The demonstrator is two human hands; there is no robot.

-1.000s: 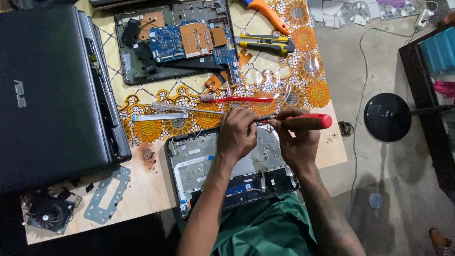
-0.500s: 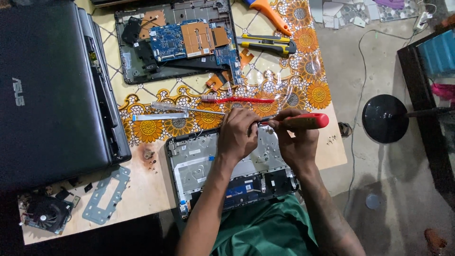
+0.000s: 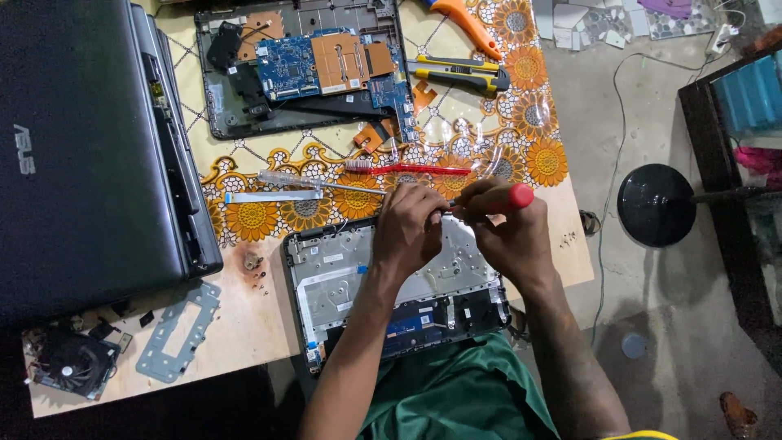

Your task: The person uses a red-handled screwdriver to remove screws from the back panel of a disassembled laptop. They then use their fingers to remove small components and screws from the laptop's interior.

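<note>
A small white label (image 3: 331,258) and a tiny blue label (image 3: 361,268) sit on the grey laptop shell (image 3: 391,281), left of the hands.

1. My left grip (image 3: 417,224) hides the screwdriver (image 3: 497,198) tip and the screw beneath.
2. At nine o'clock, the picture's edge crops the closed laptop (image 3: 81,155).
3. Loose screws (image 3: 259,273) are too small to tell apart.

We see the right hand (image 3: 509,232) gripping a red-handled screwdriver (image 3: 497,197), its shaft meeting the left hand (image 3: 411,228) over the opened laptop base (image 3: 342,277) at the tabletop's (image 3: 244,326) near edge. Farther off lie a blue circuit board (image 3: 326,65) and a yellow utility knife (image 3: 456,75); a closed black laptop (image 3: 81,155) sits left, with a fan (image 3: 69,363) near it.
</note>
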